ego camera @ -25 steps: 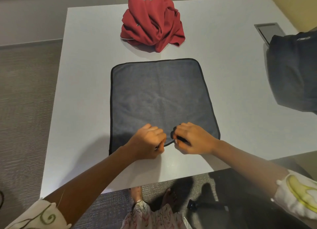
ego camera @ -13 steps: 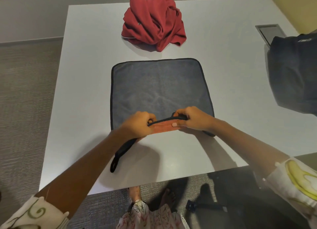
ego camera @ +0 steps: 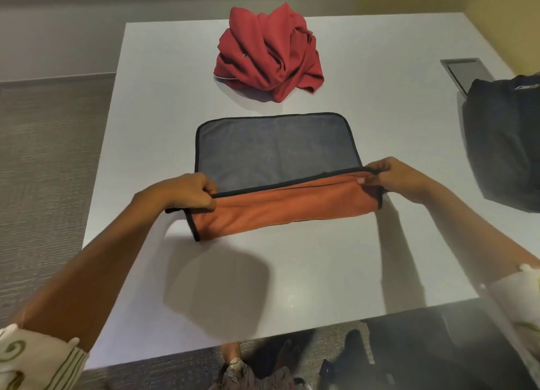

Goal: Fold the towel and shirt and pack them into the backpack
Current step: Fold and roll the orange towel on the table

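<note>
Towel [ego camera: 277, 155], grey on top and orange beneath, lies mid-bench [ego camera: 292, 272], its near edge lifted: left hand [ego camera: 187, 192] and right hand [ego camera: 388, 176] each pinch shut on a near corner. Beyond, the crumpled red shirt [ego camera: 268, 59] sits near the far edge; the dark backpack [ego camera: 502, 144] stands at the right edge, its label unreadable.

Soft overhead light; arm shadows on table [ego camera: 365, 144]; edges warped, slightly blurred.

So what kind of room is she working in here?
Likely an office or meeting room: a large plain white table with a recessed metal cable hatch set into its top, and grey commercial-style carpet on the floor.
</note>
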The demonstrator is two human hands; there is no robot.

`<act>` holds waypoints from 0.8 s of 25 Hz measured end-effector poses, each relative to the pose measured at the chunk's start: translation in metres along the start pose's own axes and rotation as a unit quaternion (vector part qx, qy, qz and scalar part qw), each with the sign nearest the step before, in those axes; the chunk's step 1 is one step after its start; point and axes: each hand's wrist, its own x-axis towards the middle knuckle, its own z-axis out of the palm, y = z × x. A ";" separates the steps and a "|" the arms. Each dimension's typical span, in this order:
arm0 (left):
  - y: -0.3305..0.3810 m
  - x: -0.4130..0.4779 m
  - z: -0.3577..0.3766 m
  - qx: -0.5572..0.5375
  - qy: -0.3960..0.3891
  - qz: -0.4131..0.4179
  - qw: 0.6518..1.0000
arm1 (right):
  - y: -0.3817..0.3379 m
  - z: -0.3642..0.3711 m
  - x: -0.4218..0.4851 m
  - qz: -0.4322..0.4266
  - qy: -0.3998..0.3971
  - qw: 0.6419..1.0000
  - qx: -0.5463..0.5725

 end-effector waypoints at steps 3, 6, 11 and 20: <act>-0.009 0.002 -0.023 -0.138 0.026 -0.021 0.990 | 0.002 0.003 0.006 0.024 0.035 0.995 0.089; -0.024 0.012 -0.045 -0.258 0.094 -0.040 0.961 | 0.002 0.006 0.019 0.038 0.109 0.980 0.160; -0.027 0.039 -0.052 -0.490 0.236 -0.074 0.836 | -0.015 0.018 0.052 0.033 0.231 0.949 0.213; -0.016 0.094 -0.038 -0.078 0.505 -0.078 0.856 | -0.047 0.026 0.109 -0.019 0.383 0.923 0.024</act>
